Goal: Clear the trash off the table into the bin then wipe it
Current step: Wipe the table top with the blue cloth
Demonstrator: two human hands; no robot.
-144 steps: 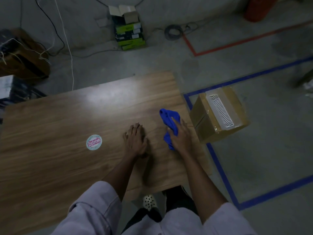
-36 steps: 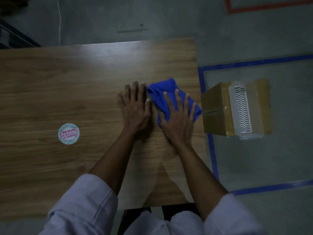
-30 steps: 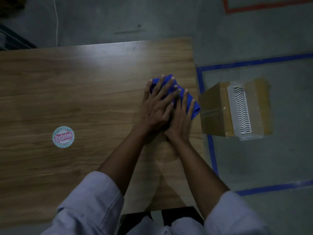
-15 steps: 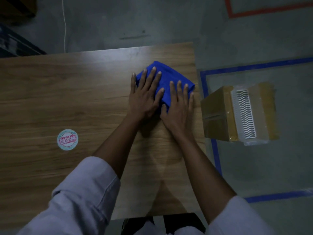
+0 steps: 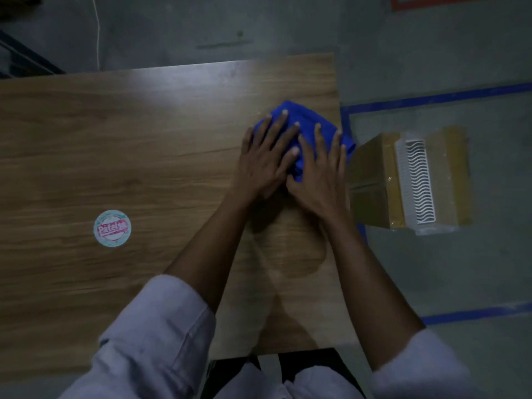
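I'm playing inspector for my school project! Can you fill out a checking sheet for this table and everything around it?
Surface: wooden table, bare apart from a round sticker and the cloth.
Job's things: blue cloth, bunched near the table's right edge.
Clutter: nothing seen on the table.
Hands: left hand and right hand both flat on the cloth, fingers spread.
Cables: thin white cable on the floor beyond the table.
Surroundings: taped cardboard box on the floor to the right; blue floor tape; no bin in view.
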